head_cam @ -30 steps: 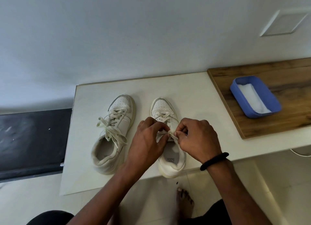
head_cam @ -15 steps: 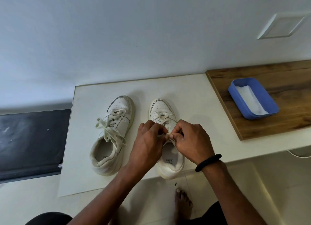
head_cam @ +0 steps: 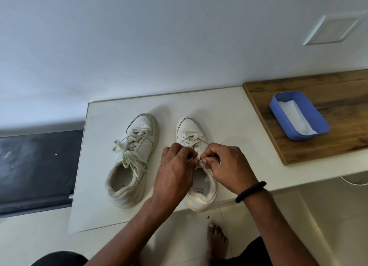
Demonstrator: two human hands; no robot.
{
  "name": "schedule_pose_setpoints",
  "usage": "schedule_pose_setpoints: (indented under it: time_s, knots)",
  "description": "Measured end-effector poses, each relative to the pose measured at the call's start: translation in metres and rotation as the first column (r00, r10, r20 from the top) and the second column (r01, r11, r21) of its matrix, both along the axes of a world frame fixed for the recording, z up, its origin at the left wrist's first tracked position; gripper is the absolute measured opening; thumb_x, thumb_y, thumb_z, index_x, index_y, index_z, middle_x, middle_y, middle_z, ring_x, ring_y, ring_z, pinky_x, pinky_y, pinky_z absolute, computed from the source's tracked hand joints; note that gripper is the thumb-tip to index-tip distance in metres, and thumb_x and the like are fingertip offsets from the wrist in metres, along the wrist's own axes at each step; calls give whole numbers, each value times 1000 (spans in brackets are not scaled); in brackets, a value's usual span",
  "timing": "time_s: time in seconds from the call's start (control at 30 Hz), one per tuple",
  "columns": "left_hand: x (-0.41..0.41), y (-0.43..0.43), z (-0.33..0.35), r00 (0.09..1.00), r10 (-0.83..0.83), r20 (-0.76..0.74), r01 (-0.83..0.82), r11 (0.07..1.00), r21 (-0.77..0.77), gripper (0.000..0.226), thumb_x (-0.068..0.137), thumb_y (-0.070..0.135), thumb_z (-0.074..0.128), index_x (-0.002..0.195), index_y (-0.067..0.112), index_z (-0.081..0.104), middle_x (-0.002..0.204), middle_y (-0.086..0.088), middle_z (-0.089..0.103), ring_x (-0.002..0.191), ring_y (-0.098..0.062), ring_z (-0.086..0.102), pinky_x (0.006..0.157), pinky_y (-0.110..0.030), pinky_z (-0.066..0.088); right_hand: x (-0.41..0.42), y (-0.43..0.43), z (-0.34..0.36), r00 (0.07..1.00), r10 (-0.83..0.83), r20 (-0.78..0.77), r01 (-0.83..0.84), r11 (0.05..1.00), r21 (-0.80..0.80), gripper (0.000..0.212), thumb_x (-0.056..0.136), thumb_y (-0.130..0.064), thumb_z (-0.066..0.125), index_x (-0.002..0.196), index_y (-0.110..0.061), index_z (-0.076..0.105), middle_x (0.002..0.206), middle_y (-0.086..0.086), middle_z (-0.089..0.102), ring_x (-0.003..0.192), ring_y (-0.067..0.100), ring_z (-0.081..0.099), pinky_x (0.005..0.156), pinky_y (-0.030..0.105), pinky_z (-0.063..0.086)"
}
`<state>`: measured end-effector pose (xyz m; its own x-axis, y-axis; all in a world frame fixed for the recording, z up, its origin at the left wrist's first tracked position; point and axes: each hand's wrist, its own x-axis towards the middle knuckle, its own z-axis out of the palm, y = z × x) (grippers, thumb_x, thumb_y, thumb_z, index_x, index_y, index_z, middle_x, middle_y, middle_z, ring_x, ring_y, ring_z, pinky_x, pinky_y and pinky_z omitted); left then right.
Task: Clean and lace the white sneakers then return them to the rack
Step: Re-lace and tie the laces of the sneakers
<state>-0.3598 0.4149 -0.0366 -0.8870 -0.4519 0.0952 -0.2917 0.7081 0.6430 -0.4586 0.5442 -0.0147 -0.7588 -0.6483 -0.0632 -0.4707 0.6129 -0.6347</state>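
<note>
Two white sneakers stand toe-to-wall on a white table. The left sneaker has its laces tied in a loose bow that flops over its left side. The right sneaker sits with its heel at the table's front edge. My left hand and my right hand meet over its tongue, each pinching an end of its lace between thumb and fingers. The hands hide most of the lacing there.
A wooden board lies on the table's right part, with a blue tray holding a white cloth on it. A dark surface lies left of the table. A wall rises behind. My bare foot is on the floor below.
Both hands have shifted slightly toward the sneaker's toe while working the lace ends together. The sneakers and the tray have not moved.
</note>
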Motion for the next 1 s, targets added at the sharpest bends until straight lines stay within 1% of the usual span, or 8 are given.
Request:
schedule_pose_setpoints:
  time_s: [0.2, 0.3, 0.43, 0.53, 0.6, 0.77, 0.87, 1.0]
  knots:
    - [1, 2, -2, 998, -23, -52, 23, 1000, 12, 15, 92, 18, 68, 106, 17, 68, 104, 0, 60, 99, -19, 49, 85, -26, 41, -1, -2, -2, 998, -13, -67, 12, 1000, -24, 23, 83, -30, 79, 78, -23, 59, 75, -10, 66, 71, 9, 62, 61, 31, 53]
    - [1, 2, -4, 998, -7, -68, 9, 1000, 20, 13, 91, 17, 69, 104, 17, 69, 102, 1, 61, 98, -20, 51, 83, -25, 40, -1, -2, -7, 998, -32, -59, 27, 996, -90, 22, 80, -30, 83, 75, -21, 63, 74, -11, 68, 72, 8, 64, 65, 37, 58]
    - [2, 2, -5, 997, 19, -80, -15, 999, 48, 12, 90, 18, 69, 103, 19, 70, 99, 3, 61, 97, -20, 53, 83, -25, 41, -3, -1, -6, 1000, -17, 3, 18, 991, -136, 12, 79, -23, 84, 76, -25, 72, 78, -14, 71, 77, 5, 68, 73, 37, 60]
    - [3, 2, -6, 997, 29, -71, -26, 999, 42, 12, 92, 21, 67, 104, 20, 71, 99, 3, 60, 98, -20, 53, 85, -29, 43, -4, -1, -3, 997, 45, 67, -35, 989, -144, 16, 83, -8, 77, 81, -24, 76, 84, -14, 73, 84, 2, 70, 80, 31, 59]
    - [2, 1, -6, 997, 30, -71, -27, 998, 49, 12, 92, 23, 67, 103, 21, 71, 99, 4, 60, 99, -20, 53, 85, -29, 43, -3, -2, -2, 996, 54, 69, -43, 987, -154, 17, 84, -6, 74, 82, -23, 75, 84, -14, 74, 84, 2, 70, 80, 29, 59]
    - [1, 1, -5, 996, 23, -83, -17, 997, 77, 11, 91, 22, 69, 102, 22, 70, 99, 6, 60, 99, -18, 53, 84, -25, 41, -10, 3, -8, 998, 28, 52, -21, 991, -128, 20, 83, -19, 80, 94, -28, 65, 76, -15, 65, 76, -3, 63, 69, 8, 48]
    - [1, 3, -8, 994, 31, -101, -24, 998, 63, 11, 91, 20, 70, 101, 21, 70, 99, 6, 60, 98, -18, 53, 83, -26, 41, -12, 2, -14, 998, 62, 22, -57, 985, -163, 19, 84, -22, 79, 100, -26, 70, 82, -13, 66, 80, 2, 64, 72, 17, 53]
    - [2, 4, -9, 993, 36, -115, -30, 998, 54, 10, 90, 18, 70, 100, 20, 70, 97, 5, 61, 95, -20, 54, 81, -27, 43, -14, 1, -20, 995, 100, -14, -101, 974, -201, 9, 85, -23, 78, 92, -24, 73, 89, -14, 68, 86, 4, 66, 76, 31, 57]
